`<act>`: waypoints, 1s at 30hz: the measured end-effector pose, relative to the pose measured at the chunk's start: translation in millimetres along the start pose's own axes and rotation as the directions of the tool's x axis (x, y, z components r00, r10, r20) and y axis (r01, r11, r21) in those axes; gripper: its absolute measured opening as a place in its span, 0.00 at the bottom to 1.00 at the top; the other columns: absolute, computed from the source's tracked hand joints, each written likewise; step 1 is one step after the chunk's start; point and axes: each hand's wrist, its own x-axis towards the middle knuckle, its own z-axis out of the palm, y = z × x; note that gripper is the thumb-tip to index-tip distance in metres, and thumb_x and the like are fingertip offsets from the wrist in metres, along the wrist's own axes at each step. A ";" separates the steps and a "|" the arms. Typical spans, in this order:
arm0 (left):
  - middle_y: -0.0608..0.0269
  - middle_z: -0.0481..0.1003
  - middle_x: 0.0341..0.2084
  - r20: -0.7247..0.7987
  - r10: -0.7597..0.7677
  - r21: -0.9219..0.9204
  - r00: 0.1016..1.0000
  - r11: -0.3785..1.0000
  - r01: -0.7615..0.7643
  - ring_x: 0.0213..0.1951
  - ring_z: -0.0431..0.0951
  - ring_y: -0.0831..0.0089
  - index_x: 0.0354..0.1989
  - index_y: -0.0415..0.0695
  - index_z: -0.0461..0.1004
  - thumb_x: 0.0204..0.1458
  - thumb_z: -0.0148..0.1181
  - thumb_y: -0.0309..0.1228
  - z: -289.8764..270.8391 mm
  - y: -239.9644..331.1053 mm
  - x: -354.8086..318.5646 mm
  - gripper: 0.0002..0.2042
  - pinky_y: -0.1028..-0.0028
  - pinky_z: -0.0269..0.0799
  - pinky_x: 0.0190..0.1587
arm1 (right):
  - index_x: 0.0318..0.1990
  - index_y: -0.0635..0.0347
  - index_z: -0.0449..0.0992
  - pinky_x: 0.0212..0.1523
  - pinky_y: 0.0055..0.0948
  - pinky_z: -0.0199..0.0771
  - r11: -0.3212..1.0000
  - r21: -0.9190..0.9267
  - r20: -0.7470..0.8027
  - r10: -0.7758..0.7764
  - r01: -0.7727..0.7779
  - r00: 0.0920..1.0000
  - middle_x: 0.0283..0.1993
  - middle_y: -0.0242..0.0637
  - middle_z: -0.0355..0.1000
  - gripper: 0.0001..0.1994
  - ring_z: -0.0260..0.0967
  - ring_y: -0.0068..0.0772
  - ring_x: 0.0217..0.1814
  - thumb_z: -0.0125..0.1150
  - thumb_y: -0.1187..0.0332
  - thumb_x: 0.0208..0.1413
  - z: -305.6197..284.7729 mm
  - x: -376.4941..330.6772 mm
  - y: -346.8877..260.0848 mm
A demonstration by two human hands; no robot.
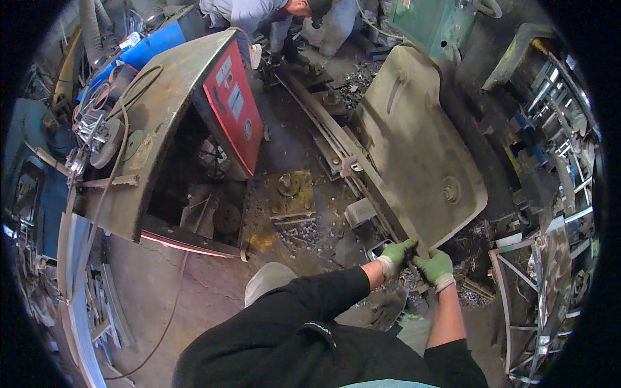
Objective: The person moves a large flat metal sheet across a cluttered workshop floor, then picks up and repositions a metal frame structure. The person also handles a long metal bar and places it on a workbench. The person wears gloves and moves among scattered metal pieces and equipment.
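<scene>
Both my hands wear green gloves with pale cuffs and meet at the near end of a long, flat metal bar (372,169). My left hand (397,253) is closed on the bar's end from the left side. Close beside it, my right hand (435,266) has its fingers curled at the same end, partly hidden by the glove. The bar slants away to the upper left, alongside a large dusty machine cover (420,142) with rounded corners. A small clamp-like piece (349,165) sits partway along the bar. Below it lies a pale box-shaped block (359,212).
At the far end of the bar, another person (259,16) bends over. A metal cabinet with a red panel (234,103) stands to my left, tools and cable on top. Metal scraps (310,236) litter the floor. Metal frames (517,278) and stock crowd my right.
</scene>
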 end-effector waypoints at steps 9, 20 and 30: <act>0.65 0.78 0.28 -0.028 -0.019 -0.052 0.999 0.998 0.018 0.27 0.78 0.66 0.42 0.47 0.82 0.65 0.65 0.41 -2.6 0.8 -15.5 0.11 0.65 0.75 0.29 | 0.53 0.53 0.86 0.53 0.44 0.80 0.999 -0.029 -0.010 -0.036 0.036 0.999 0.47 0.50 0.84 0.29 0.83 0.52 0.51 0.74 0.44 0.48 17.8 -0.3 9.6; 0.68 0.76 0.26 -0.007 -0.009 -0.024 1.000 1.000 0.009 0.30 0.77 0.69 0.39 0.49 0.81 0.65 0.65 0.38 -19.0 -6.7 -9.4 0.07 0.67 0.73 0.32 | 0.54 0.56 0.86 0.56 0.45 0.79 0.992 -0.119 0.002 -0.040 0.040 0.999 0.49 0.55 0.83 0.32 0.82 0.56 0.53 0.72 0.42 0.47 28.4 -0.7 11.7; 0.68 0.81 0.31 -0.022 0.018 -0.019 1.000 1.000 -0.018 0.31 0.77 0.72 0.43 0.44 0.83 0.65 0.66 0.35 -5.5 -8.1 -39.2 0.08 0.69 0.73 0.35 | 0.48 0.57 0.87 0.51 0.46 0.80 0.995 -0.092 -0.042 -0.040 0.036 0.998 0.43 0.51 0.84 0.27 0.82 0.54 0.48 0.72 0.46 0.47 6.6 -38.9 -8.0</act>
